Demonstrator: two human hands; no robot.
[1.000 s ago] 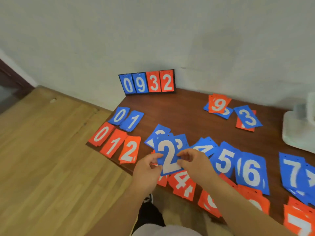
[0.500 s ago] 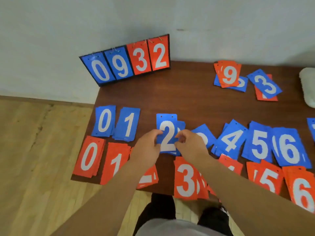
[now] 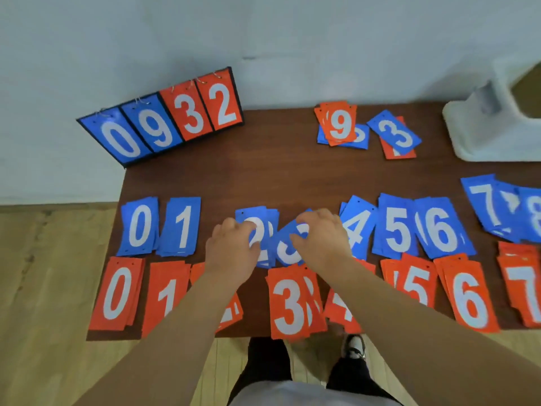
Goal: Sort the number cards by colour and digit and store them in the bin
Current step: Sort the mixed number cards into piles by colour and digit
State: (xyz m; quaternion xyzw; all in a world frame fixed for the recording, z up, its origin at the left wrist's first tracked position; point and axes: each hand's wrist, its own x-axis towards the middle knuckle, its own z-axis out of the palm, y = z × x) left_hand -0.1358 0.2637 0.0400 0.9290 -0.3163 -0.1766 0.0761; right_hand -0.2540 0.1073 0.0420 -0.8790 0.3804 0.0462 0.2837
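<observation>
Nearest us, along the table edge at 6 o'clock, runs the red row: red 0 stack, red 1 stack, a red stack half hidden under the left forearm, red 3 stack, a red stack under the right forearm, red 5 stack, red 6 stack, red 7 stack.

Just beyond, both hands sit on the blue row. Our left hand lies palm down, fingers curled onto the left edge of the blue 2 stack. Our right hand presses curled fingers on the tilted blue 3 card; whether either hand actually pinches a card, we cannot tell.

Blue 0 stack and blue 1 stack at 9 o'clock of the hands; blue 4 stack, blue 5 stack, blue 6 stack and blue 7 stack at 3 o'clock.

Farther, at 1 o'clock: red 9 card on blue cards, a loose blue 3 card over red ones. White bin at 2 o'clock. Scoreboard reading 0932 at 11 o'clock against the wall.
</observation>
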